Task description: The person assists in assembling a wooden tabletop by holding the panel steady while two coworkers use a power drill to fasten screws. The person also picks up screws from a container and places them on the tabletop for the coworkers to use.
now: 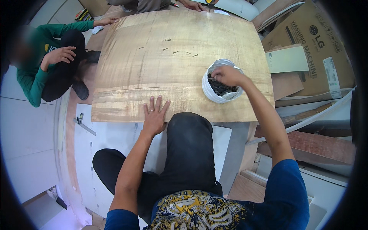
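My left hand (155,118) lies flat with fingers spread on the near edge of a large plywood sheet (130,73). My right hand (227,76) is over the mouth of a white plastic tub (210,90), its fingers bent together. What the fingertips hold, if anything, is hidden. Dark screws or nails (219,89) fill the tub, which stands on the right part of the sheet. Several loose screws (176,52) are scattered on the wood beyond my hands.
A person in a green top (30,82) squats at the left, one hand (111,20) on the sheet's corner. Another person's hand (193,5) touches its far edge. A combination square (84,124) lies on a white board at left. A large cardboard box (310,50) leans at right.
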{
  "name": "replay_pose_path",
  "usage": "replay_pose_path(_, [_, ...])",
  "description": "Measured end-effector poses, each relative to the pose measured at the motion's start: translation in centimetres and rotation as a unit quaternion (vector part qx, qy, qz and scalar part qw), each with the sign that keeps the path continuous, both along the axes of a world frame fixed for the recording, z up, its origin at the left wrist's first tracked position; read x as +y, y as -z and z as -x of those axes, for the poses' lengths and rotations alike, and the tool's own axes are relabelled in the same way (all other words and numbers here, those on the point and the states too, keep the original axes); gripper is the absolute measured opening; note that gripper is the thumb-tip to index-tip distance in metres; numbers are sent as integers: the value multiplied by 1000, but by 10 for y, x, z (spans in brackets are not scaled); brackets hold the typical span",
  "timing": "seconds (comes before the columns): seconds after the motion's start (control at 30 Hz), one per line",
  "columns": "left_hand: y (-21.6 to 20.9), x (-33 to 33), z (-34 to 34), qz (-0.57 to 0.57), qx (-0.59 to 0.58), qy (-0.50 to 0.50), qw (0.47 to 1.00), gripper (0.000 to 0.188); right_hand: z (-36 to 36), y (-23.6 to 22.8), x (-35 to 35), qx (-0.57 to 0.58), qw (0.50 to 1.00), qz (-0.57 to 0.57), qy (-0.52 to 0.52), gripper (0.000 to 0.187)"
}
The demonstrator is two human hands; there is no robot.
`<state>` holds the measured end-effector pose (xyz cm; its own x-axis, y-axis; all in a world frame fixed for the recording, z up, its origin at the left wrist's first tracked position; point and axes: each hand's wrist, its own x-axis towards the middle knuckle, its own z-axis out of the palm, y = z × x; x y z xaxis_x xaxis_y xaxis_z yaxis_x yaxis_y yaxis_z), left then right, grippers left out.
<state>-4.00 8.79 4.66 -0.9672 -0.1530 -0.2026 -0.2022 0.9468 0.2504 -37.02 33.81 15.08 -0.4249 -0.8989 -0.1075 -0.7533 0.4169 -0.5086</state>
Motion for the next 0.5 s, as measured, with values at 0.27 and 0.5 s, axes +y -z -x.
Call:
replay_pose_path(0.27, [-1,0,2,-15,-3,-4,1000,96,-16,45,-29,220,968,-114,-41,20])
replay_pose_path(0.5, [1,-1,3,5,-7,-5,1000,98,-15,38,-19,246,955,-158,-52,23])
